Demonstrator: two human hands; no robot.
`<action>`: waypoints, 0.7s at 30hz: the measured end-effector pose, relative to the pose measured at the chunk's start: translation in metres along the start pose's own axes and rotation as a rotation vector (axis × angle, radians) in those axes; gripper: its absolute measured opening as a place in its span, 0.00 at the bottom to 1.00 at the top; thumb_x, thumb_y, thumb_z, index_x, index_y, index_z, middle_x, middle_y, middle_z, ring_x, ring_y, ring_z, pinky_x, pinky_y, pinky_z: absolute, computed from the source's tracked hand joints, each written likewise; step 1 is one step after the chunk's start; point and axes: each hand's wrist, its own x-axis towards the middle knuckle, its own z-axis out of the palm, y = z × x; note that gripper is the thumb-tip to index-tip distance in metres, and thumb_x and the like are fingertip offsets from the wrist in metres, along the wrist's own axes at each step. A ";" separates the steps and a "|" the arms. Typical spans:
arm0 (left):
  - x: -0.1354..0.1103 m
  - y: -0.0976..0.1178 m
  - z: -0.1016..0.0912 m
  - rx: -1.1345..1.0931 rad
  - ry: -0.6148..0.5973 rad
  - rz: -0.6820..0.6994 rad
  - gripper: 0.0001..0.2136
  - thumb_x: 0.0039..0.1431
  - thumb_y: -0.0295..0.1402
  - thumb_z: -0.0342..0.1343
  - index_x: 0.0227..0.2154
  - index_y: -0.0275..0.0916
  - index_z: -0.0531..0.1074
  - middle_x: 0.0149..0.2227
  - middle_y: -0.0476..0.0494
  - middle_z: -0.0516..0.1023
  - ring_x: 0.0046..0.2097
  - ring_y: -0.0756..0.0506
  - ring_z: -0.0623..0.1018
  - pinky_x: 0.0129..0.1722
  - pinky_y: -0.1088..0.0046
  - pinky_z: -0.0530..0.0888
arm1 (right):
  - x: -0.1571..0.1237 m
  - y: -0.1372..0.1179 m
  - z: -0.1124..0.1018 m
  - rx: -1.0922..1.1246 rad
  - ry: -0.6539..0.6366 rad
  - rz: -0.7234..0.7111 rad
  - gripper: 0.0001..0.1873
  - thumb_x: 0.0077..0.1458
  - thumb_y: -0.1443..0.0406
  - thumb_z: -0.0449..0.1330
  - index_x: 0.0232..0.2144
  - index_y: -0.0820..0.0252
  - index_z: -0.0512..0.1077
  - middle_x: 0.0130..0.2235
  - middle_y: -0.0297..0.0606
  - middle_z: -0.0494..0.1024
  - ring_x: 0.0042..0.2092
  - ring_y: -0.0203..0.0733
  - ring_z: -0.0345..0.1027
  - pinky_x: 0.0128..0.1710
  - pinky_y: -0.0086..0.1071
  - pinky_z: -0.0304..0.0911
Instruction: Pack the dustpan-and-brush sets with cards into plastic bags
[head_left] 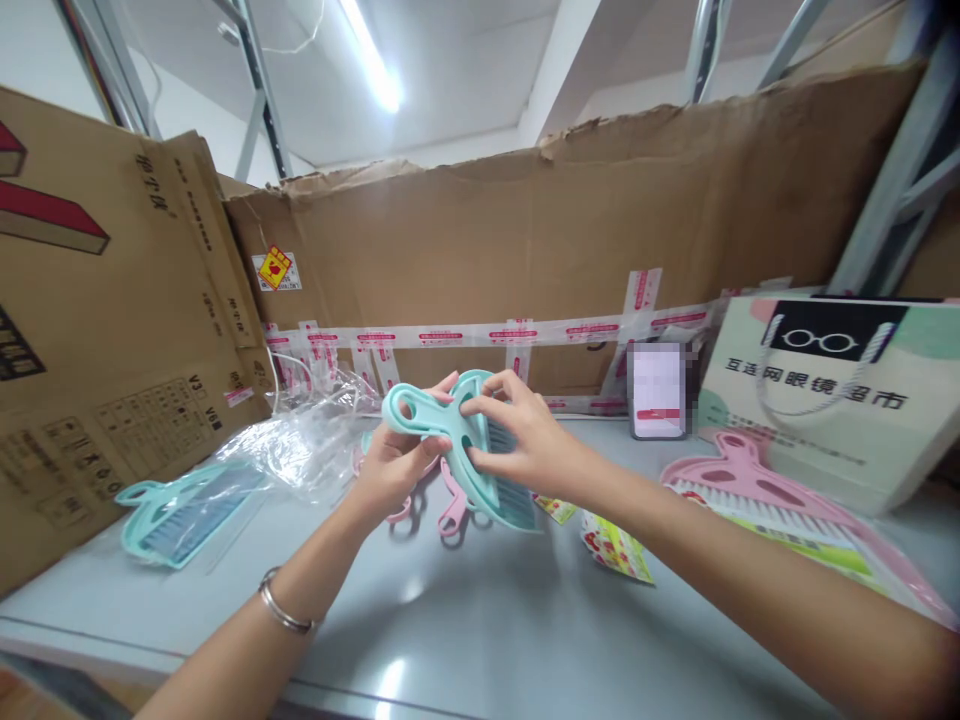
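A teal hand brush [425,412] is held up over the table, with its looped handle toward the left and its bristles on the right side. My left hand [390,470] grips it around the handle, thumb on the near side. The fingers of my right hand [532,430] are bent onto the brush's wide head, at its cut-out openings. Whether a dustpan lies behind the brush cannot be made out. Beneath my hands lie pink handled pieces [451,510], partly hidden.
At left, a teal dustpan and brush [161,515] lies beside crumpled clear plastic [292,450]. Printed cards [616,550] and a pink dustpan with brush [780,480] lie at right. A phone [658,390] and a paper bag [832,400] stand behind. Cardboard [480,250] walls the back.
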 end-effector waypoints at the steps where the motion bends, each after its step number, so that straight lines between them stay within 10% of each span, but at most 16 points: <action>1: 0.001 0.002 -0.003 0.073 0.011 0.043 0.13 0.46 0.34 0.61 0.36 0.40 0.72 0.53 0.37 0.68 0.53 0.37 0.69 0.46 0.65 0.71 | 0.005 -0.001 -0.002 -0.037 -0.041 -0.023 0.12 0.46 0.63 0.60 0.36 0.52 0.70 0.39 0.38 0.64 0.42 0.44 0.61 0.44 0.44 0.58; 8: 0.007 -0.021 -0.066 0.756 0.408 0.468 0.13 0.45 0.35 0.62 0.34 0.39 0.68 0.40 0.44 0.73 0.46 0.43 0.72 0.50 0.61 0.66 | 0.009 0.068 0.000 -0.272 -0.167 -0.124 0.11 0.51 0.70 0.53 0.36 0.57 0.72 0.38 0.39 0.65 0.32 0.36 0.60 0.34 0.31 0.57; 16: -0.008 -0.064 -0.068 1.296 -0.029 0.254 0.17 0.43 0.17 0.47 0.36 0.41 0.69 0.43 0.44 0.73 0.47 0.41 0.67 0.48 0.62 0.66 | -0.011 0.091 0.057 -0.426 -0.491 -0.159 0.14 0.53 0.73 0.51 0.38 0.56 0.73 0.37 0.40 0.72 0.37 0.40 0.64 0.34 0.30 0.54; 21: -0.010 -0.076 -0.086 1.330 -0.112 0.117 0.24 0.37 0.16 0.42 0.38 0.40 0.69 0.42 0.42 0.73 0.46 0.41 0.69 0.45 0.62 0.68 | -0.046 0.112 0.012 -0.290 -0.337 0.030 0.23 0.52 0.74 0.49 0.49 0.54 0.66 0.45 0.42 0.71 0.44 0.42 0.66 0.41 0.34 0.59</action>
